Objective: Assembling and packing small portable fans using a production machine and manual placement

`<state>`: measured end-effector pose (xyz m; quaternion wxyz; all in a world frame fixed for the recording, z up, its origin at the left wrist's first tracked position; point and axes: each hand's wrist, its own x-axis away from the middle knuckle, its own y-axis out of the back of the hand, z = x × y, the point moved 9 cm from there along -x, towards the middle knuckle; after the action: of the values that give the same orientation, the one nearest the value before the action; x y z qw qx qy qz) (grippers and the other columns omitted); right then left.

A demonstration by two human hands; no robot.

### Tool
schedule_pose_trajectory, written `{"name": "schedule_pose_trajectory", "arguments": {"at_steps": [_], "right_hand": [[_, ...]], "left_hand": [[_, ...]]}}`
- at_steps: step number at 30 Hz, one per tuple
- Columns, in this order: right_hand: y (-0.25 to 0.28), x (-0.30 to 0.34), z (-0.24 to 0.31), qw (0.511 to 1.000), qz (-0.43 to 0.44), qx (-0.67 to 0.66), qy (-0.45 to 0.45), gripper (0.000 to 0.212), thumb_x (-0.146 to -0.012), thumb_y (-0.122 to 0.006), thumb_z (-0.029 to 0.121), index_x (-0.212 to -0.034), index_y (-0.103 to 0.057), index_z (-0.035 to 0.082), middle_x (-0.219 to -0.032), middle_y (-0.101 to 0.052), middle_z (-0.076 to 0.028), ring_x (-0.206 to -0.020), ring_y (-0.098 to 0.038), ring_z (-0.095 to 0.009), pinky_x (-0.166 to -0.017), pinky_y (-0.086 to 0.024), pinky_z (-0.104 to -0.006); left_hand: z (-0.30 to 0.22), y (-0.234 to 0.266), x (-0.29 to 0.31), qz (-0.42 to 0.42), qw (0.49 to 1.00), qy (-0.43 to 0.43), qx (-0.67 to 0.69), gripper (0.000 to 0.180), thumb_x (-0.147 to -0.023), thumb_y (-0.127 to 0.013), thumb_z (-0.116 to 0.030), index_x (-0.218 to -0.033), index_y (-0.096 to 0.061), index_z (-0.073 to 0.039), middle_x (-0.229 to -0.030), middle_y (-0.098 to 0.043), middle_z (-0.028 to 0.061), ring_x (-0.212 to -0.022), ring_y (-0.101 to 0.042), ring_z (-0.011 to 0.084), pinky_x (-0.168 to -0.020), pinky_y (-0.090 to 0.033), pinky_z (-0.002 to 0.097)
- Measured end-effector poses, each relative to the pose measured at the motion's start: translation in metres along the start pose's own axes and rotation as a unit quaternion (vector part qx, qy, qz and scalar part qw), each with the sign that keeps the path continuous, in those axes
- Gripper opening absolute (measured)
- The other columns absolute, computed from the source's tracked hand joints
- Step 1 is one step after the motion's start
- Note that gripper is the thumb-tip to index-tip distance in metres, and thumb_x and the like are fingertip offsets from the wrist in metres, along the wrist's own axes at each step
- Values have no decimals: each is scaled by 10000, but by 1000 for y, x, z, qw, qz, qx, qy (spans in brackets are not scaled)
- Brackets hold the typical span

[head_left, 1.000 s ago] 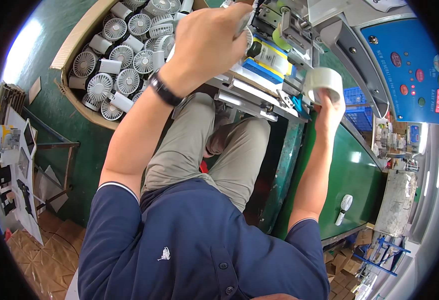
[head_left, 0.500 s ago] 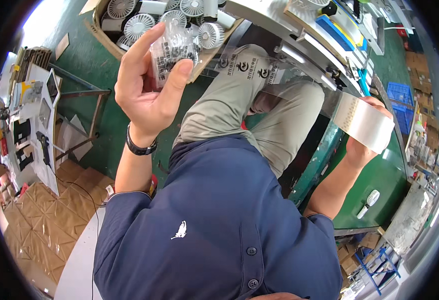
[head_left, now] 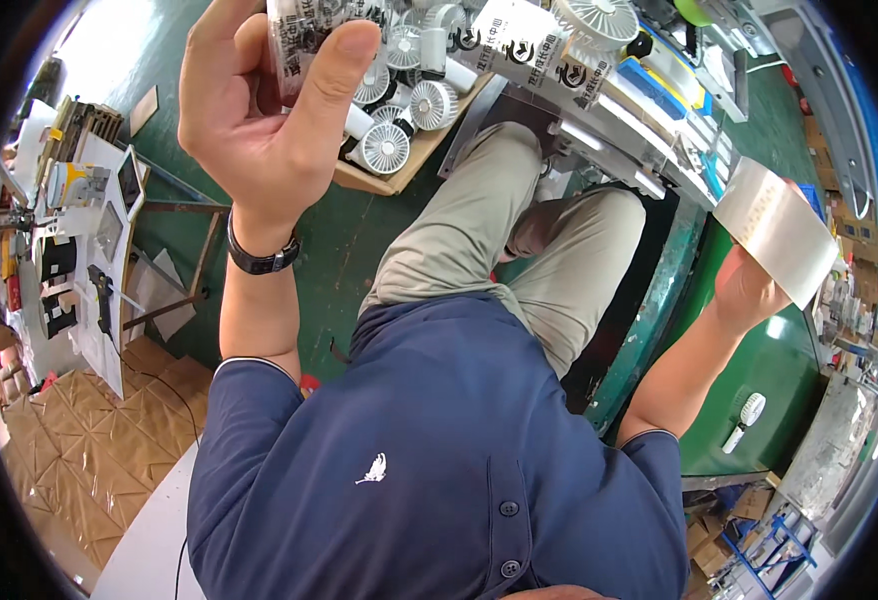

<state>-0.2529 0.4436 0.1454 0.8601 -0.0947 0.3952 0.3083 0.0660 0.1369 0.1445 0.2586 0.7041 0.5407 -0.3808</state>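
Note:
My left hand [head_left: 269, 150], with a dark watch at the wrist, is raised at the upper left. Its fingers and thumb are closed round a crumpled clear plastic bundle [head_left: 304, 45] with black print, partly cut off by the top edge. My right hand [head_left: 747, 290] grips a wide roll of tape [head_left: 781, 235] at the right; its fingers are mostly hidden behind the roll. Between the hands runs a clear strip of tape [head_left: 534, 50] with black printed marks, apparently stretched from the bundle toward the roll.
Beyond my left hand, a cardboard box [head_left: 404, 180] holds several white handheld fans [head_left: 433, 105]. Another white fan [head_left: 746, 420] lies on the green table [head_left: 704, 440] at right. A metal-edged bench [head_left: 619, 125] stands ahead of my knees. Brown wrapped packages [head_left: 109, 450] are at lower left.
Both hands have moved apart. My left hand with the bundle has risen toward the top edge, my right hand with the roll has shifted right, and the strip now sits higher in view.

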Motion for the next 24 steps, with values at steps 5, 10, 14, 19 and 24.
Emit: {"name": "schedule_pose_trajectory", "arguments": {"at_steps": [5, 10, 14, 19, 24], "right_hand": [[17, 1, 13, 999, -29, 8, 13, 456, -948, -752, 151, -1357, -600, 18, -1374, -659, -226, -1245, -651, -342, -1100, -514, -490], [29, 10, 26, 998, -51, 33, 34, 420, -921, -727, 165, -1294, -605, 12, -1303, -674, -214, -1181, -653, -334, -1068, -507, -475], [36, 18, 40, 996, -47, 43, 56, 406, -916, -730, 174, -1271, -618, 12, -1287, -680, -204, -1183, -649, -330, -1065, -502, -468], [44, 28, 51, 996, -31, 64, 57, 403, -907, -758, 176, -1253, -628, 15, -1276, -672, -194, -1207, -626, -329, -1077, -477, -463], [44, 30, 44, 996, -26, 74, 34, 418, -871, -759, 202, -1220, -633, 10, -1261, -674, -192, -1193, -625, -318, -1049, -481, -447]], "left_hand": [[-23, -13, -17, 32, 999, -19, -6, 442, -982, -771, -194, -1382, -643, -56, -977, -780, 86, -720, -628, 159, -651, -469, 269], [-46, -24, -12, 83, 996, -36, -8, 578, -940, -866, -125, -1458, -628, -32, -979, -785, 100, -634, -536, 29, -559, -376, 152], [-55, -28, -8, 96, 995, -38, -16, 564, -931, -869, -128, -1439, -644, -35, -884, -713, 39, -609, -464, 26, -544, -337, 162], [-64, -30, -5, 95, 993, -67, -35, 535, -891, -892, -150, -1381, -699, -52, -671, -489, -98, -554, -310, 40, -507, -238, 192], [-72, -30, 1, 103, 990, -66, -71, 497, -892, -880, -148, -1356, -722, -62, -641, -394, -113, -546, -286, 54, -503, -219, 212]]}}
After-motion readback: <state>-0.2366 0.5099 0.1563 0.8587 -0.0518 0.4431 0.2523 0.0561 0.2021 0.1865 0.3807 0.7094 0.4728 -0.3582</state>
